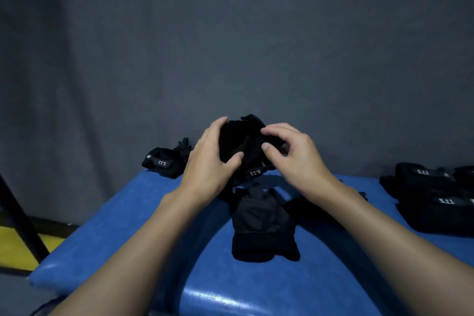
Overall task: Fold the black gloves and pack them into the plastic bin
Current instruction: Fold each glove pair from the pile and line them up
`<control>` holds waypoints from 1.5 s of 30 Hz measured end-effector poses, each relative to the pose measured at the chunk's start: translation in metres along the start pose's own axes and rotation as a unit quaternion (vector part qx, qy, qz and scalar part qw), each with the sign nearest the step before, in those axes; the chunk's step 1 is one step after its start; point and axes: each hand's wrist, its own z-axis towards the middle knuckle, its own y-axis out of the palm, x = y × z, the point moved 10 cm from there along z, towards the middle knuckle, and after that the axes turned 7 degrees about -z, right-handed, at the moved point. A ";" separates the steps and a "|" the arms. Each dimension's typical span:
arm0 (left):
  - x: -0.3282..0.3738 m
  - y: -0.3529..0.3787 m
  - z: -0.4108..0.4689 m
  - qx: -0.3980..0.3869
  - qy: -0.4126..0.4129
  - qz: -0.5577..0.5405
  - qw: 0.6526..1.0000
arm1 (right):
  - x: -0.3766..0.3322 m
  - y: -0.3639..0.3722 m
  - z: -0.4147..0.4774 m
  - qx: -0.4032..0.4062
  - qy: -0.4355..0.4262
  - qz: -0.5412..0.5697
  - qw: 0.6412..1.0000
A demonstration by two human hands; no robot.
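1. The left hand (pixel 213 159) and right hand (pixel 295 156) both grip the held glove (pixel 243 136). Their fingers curl over its top and their thumbs press into its near face.
2. The held glove is bunched and raised off the blue pad (pixel 128 226). This is probably so the cloth can be doubled over between the thumbs, with no surface dragging at it.
3. Its labelled strap (pixel 256 172) hangs loose at 6 o'clock under the bundle, so the fold looks unfinished to me.
4. A flat glove (pixel 264 228) lies on the pad at 6 o'clock from the hands, near the body and within easy reach. It is likely next, or the partner.
5. A far glove (pixel 161 163) sits at 9 o'clock, at the pad's back edge by the wall (pixel 230 33).
6. A stack of gloves (pixel 436 202) lies at 4 o'clock, well apart from the hands. These gloves are bundled with their labels up, which suggests they are done.
7. No plastic bin shows anywhere. I cannot tell whether anything encloses the stack, so packing appears not yet begun.
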 end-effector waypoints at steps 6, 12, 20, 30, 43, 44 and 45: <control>0.010 0.011 -0.003 -0.002 -0.028 -0.123 0.992 | 0.004 -0.034 -0.008 0.042 0.047 0.048 0.997; 0.037 0.022 -0.001 0.018 -0.020 -0.235 0.972 | 0.019 -0.064 -0.024 0.058 0.076 0.053 0.994; 0.058 0.068 -0.003 -0.022 -0.034 -0.280 0.959 | 0.062 -0.098 -0.055 0.065 0.149 0.059 0.985; 0.039 0.134 -0.004 -0.081 -0.124 -0.250 0.957 | 0.118 -0.104 -0.072 0.029 0.263 -0.014 0.964; 0.024 0.155 -0.027 -0.234 -0.121 -0.079 0.961 | 0.132 -0.080 -0.091 -0.134 0.284 -0.166 0.935; 0.025 0.155 -0.028 -0.237 -0.116 -0.080 0.961 | 0.132 -0.080 -0.092 -0.133 0.284 -0.170 0.934; 0.026 0.154 -0.029 -0.243 -0.113 -0.082 0.960 | 0.131 -0.080 -0.093 -0.134 0.284 -0.169 0.934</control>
